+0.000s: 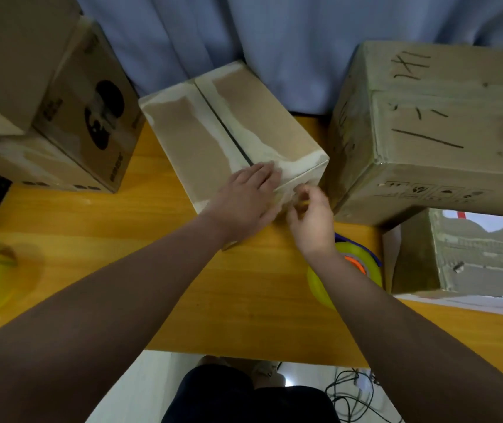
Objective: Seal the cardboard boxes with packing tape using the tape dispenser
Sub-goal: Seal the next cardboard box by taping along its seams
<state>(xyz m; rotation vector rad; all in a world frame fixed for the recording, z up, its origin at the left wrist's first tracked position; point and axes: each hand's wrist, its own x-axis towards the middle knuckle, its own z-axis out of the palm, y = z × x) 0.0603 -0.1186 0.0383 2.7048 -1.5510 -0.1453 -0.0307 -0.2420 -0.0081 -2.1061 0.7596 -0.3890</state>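
Box (235, 132) sits mid surface (91, 215), likely stiff and light; hold its top. Left hand (244, 199) lies flat there, grip wide; right hand (311, 218) pinches a thin tape end (304, 204) at the front edge.

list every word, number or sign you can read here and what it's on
Nothing reads clearly enough to quote.
Black marker handwriting on the large taped cardboard box at right: loose strokes, not legible.
Printed handling symbols on that box's near side: too small.
Round black logo and vertical black print on the brown cardboard box at left: blurred.
Plain middle cardboard box: no print seen.
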